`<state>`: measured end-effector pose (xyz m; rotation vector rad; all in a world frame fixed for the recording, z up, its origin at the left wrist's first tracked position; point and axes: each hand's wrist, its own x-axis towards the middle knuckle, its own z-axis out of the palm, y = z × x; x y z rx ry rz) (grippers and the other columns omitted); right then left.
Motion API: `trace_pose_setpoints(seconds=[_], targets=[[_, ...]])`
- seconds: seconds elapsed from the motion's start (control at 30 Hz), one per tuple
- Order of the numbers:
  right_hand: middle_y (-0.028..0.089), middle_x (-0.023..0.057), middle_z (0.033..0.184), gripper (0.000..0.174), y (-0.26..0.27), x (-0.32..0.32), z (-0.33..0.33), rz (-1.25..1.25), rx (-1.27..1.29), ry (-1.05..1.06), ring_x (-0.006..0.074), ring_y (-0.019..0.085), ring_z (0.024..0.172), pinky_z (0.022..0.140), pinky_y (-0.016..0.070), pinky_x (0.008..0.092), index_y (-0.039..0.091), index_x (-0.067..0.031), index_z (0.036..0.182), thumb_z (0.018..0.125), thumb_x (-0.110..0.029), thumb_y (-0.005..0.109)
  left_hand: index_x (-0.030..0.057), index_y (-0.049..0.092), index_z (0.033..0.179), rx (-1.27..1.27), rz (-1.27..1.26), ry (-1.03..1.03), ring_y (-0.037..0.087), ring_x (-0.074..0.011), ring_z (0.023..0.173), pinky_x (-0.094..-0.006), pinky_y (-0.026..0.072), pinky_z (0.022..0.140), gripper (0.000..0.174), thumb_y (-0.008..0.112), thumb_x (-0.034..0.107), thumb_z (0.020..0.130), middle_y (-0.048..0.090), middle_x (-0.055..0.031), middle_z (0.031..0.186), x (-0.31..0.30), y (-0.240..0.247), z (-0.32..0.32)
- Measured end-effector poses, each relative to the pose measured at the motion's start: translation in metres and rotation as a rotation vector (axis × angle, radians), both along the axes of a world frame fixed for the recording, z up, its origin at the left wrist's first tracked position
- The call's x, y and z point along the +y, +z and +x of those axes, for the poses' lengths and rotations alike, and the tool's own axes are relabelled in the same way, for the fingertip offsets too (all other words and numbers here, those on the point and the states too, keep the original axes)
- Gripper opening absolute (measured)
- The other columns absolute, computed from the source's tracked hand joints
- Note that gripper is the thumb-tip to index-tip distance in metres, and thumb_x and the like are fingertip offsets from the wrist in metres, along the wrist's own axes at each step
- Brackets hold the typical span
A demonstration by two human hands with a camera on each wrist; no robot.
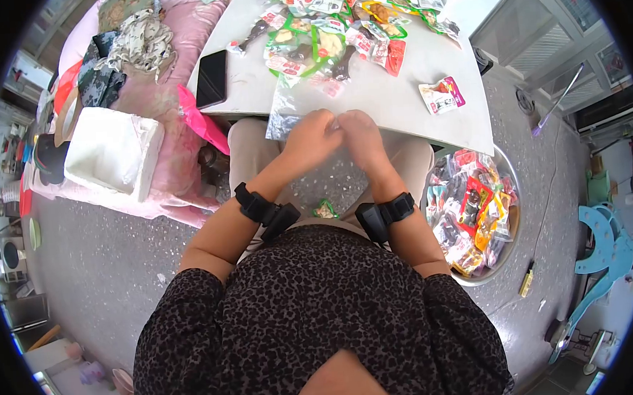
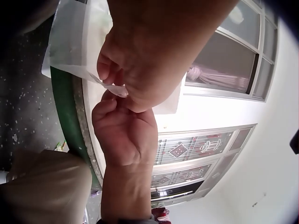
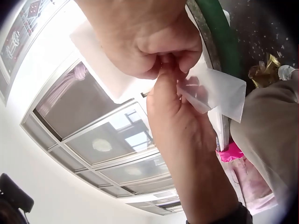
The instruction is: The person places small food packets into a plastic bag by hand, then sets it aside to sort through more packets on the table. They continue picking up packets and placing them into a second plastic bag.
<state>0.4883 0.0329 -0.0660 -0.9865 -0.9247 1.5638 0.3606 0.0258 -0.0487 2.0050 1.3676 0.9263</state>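
Observation:
Above the near edge of the white table (image 1: 397, 97), my two hands meet with their fingertips together. My left hand (image 1: 313, 137) pinches the edge of a clear plastic bag (image 1: 281, 113), which hangs down beside it over the table edge. My right hand (image 1: 362, 139) has its fingers curled against the left fingertips and pinches the same bag edge. In the left wrist view the bag (image 2: 70, 51) runs to a drawn-out corner between both hands. The right wrist view has its loose end (image 3: 224, 93) hanging out below my left hand; the fingertips are mostly hidden there.
A pile of packaged snacks (image 1: 309, 48) covers the table's back, with a phone (image 1: 211, 79) at left and one small packet (image 1: 441, 96) at right. A metal basin (image 1: 515, 233) of packets stands right on the floor. At left, a white foam box (image 1: 114, 152) sits on pink cloth.

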Motion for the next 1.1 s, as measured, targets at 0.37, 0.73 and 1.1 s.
trace_pose_setpoints(seconds=[0.37,0.73,1.1], targets=[[0.053,0.003,0.07,0.009,-0.001,-0.006,-0.004,-0.079,0.076,-0.025,0.0097,0.049,0.061,0.055,0.0407,0.0209,0.051,-0.0025,0.08,0.077,-0.01,0.047,0.0011,0.051,0.079,-0.379,-0.325,-0.016,0.047,-0.0077,0.061,-0.021,0.038,0.056,0.015,0.049,0.016,0.077,0.052,-0.0008,0.07,0.008,-0.024,-0.007],[0.053,0.0041,0.069,0.014,0.005,-0.008,-0.007,-0.058,-0.161,0.035,0.0087,0.049,0.061,0.054,0.0394,0.021,0.051,-0.0006,0.081,0.076,-0.014,0.051,-0.0015,0.049,0.072,-0.275,-0.278,-0.006,0.053,-0.022,0.059,-0.0324,0.0407,0.053,0.018,0.044,0.016,0.07,0.053,-0.0139,0.068,-0.002,-0.015,-0.005],[0.053,0.003,0.069,0.01,0.02,-0.009,-0.006,-0.009,-0.255,0.081,0.0095,0.05,0.064,0.058,0.04,0.0207,0.051,-0.0006,0.08,0.075,-0.008,0.048,0.0021,0.047,0.089,-0.124,-0.174,0.069,0.052,-0.0196,0.066,-0.0296,0.0408,0.059,0.024,0.053,0.014,0.069,0.053,-0.0118,0.077,-0.008,-0.011,-0.011]])
